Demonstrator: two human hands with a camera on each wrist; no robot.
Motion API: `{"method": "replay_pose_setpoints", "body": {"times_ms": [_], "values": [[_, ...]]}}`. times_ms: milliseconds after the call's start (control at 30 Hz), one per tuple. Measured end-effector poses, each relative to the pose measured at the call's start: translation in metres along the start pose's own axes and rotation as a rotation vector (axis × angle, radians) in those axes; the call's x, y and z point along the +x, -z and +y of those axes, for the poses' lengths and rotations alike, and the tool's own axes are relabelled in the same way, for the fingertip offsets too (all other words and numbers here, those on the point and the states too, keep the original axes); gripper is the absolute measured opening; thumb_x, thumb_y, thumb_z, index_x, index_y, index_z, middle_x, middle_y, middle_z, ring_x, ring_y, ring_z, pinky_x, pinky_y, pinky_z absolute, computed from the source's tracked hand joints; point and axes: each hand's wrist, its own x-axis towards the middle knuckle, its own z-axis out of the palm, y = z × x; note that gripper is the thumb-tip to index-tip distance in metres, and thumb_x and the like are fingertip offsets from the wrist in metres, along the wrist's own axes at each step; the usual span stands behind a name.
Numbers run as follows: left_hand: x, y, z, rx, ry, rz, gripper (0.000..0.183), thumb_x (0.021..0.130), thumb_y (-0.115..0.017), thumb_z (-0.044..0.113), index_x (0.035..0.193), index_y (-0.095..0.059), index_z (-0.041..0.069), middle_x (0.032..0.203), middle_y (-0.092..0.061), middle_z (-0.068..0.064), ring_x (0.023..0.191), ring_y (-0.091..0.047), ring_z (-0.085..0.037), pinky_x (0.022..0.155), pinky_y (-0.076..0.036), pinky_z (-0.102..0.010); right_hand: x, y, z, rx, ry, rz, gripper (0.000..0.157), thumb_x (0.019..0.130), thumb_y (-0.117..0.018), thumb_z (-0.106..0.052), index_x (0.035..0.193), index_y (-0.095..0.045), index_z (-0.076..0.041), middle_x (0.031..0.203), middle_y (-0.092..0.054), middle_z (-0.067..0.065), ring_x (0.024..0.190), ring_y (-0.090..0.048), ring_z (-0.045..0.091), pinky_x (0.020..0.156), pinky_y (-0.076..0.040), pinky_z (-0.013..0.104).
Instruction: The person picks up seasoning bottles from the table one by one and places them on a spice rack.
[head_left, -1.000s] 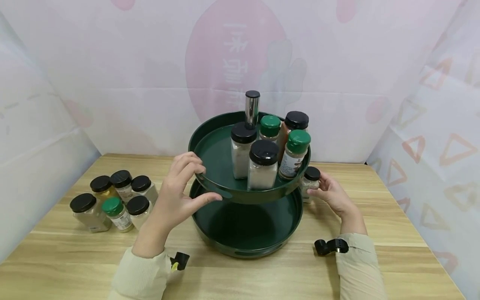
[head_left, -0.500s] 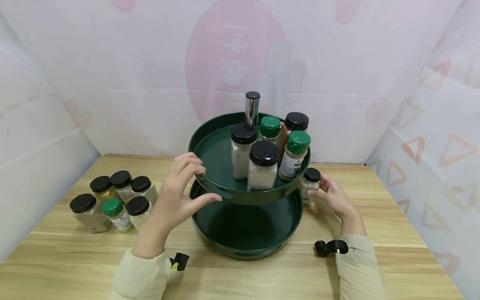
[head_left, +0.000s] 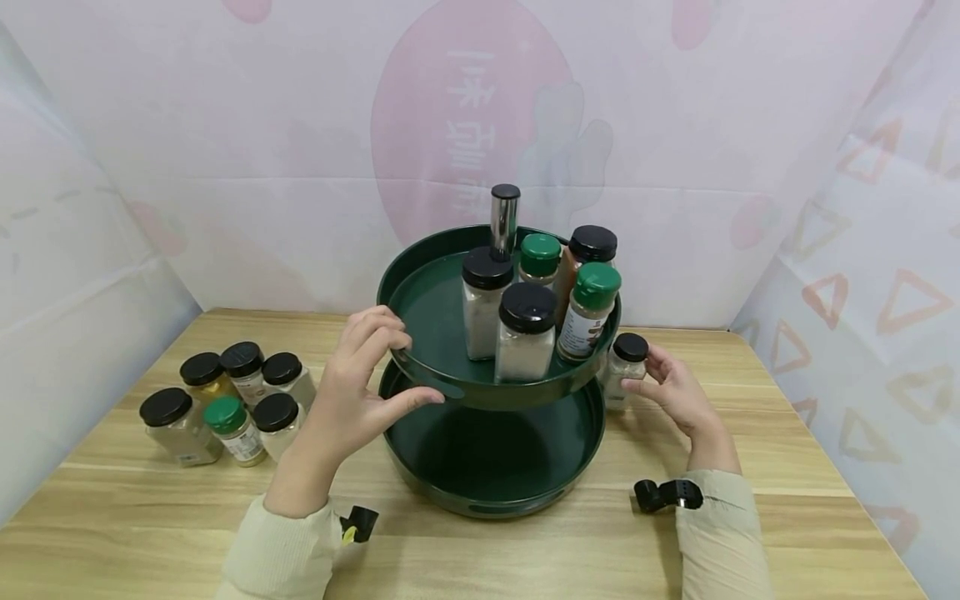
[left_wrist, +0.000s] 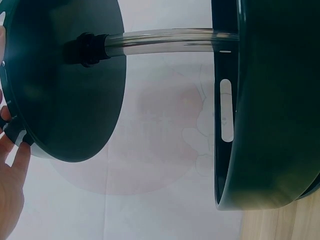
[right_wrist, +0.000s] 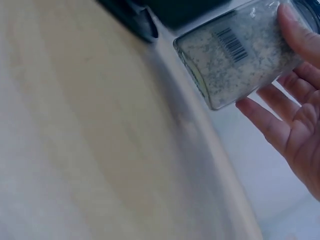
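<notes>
A two-tier dark green turntable rack stands mid-table, its upper tray [head_left: 431, 321] above its lower tray [head_left: 487, 450]. My left hand [head_left: 352, 392] grips the upper tray's left front rim, fingers over the edge and thumb beneath. In the left wrist view, that hand's fingers [left_wrist: 20, 162] touch the rim. Right of the rack, my right hand [head_left: 678, 400] holds a clear spice jar [head_left: 622, 379] with a black lid between thumb and fingers. Pale, speckled contents and a barcode show on the spice jar [right_wrist: 240, 55] in the right wrist view. Whether its base touches the table I cannot tell.
Several spice jars [head_left: 525, 342] with black or green lids stand on the upper tray's right half, near the metal post [head_left: 505, 217]. More jars [head_left: 183, 433] cluster on the wooden table [head_left: 525, 558] at left. A printed cloth [head_left: 300, 225] hangs behind.
My right hand and the spice jar have shifted slightly right, away from the rack. The left hand and both trays have stayed in place.
</notes>
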Motion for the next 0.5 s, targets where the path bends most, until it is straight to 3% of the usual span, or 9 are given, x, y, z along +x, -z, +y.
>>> {"method": "replay_pose_setpoints", "body": {"times_ms": [500], "values": [[0.000,0.000,0.001,-0.001,0.005,0.001,0.061,0.084,-0.068,0.057,0.095,-0.060,-0.002,0.104,-0.059,-0.016,0.113,-0.048,-0.033,0.113,-0.035,-0.021,-0.006,0.005,-0.027,0.069,0.151,0.099,0.052,0.087,-0.071,0.006,0.135,-0.057,-0.012,0.119,-0.065,-0.021,0.115,-0.059,-0.006,0.094,-0.046,0.010]]}}
